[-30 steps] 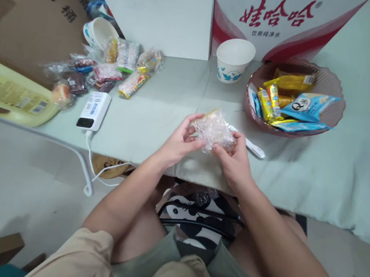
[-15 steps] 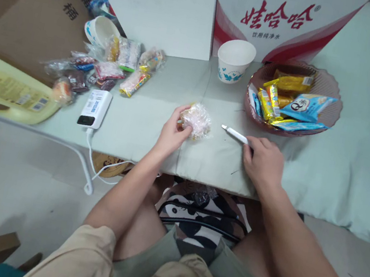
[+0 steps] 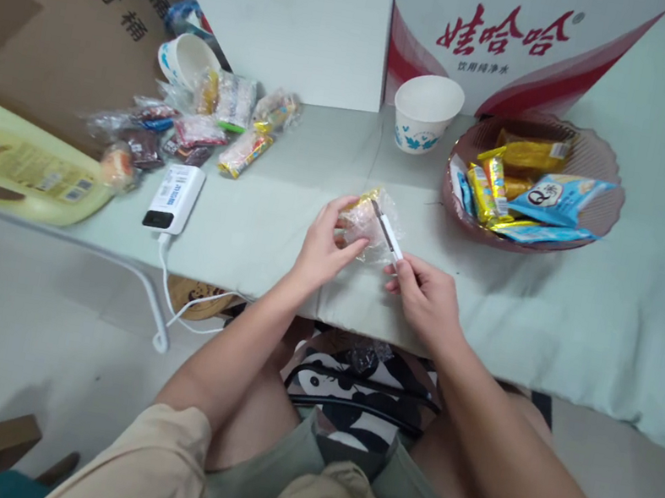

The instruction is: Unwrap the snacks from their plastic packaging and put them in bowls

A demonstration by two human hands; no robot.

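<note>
My left hand (image 3: 334, 241) is closed on the left side of a snack in crinkled clear plastic wrap (image 3: 376, 227), with some yellow showing at its top. Thumb and fingers pinch the wrap near the table's front edge. In my right hand (image 3: 427, 296) is a slim white utility knife (image 3: 391, 235), gripped by its lower end. Its dark, narrow blade points up and left and lies over the wrap; whether it cuts into the plastic I cannot tell. The snack's contents are blurred by the shiny film.
A pink glass bowl (image 3: 611, 204) of snack packets stands back right, beside a paper bowl (image 3: 425, 115). Several wrapped snacks (image 3: 199, 131), a white power bank (image 3: 174, 198) with a cable and a yellow bottle (image 3: 20, 159) are at left. White cartons (image 3: 282, 25) line the back.
My right hand has moved left and turned the knife upward, bringing its blade over the wrapped snack. My left hand still holds the snack, now slightly further right in view.
</note>
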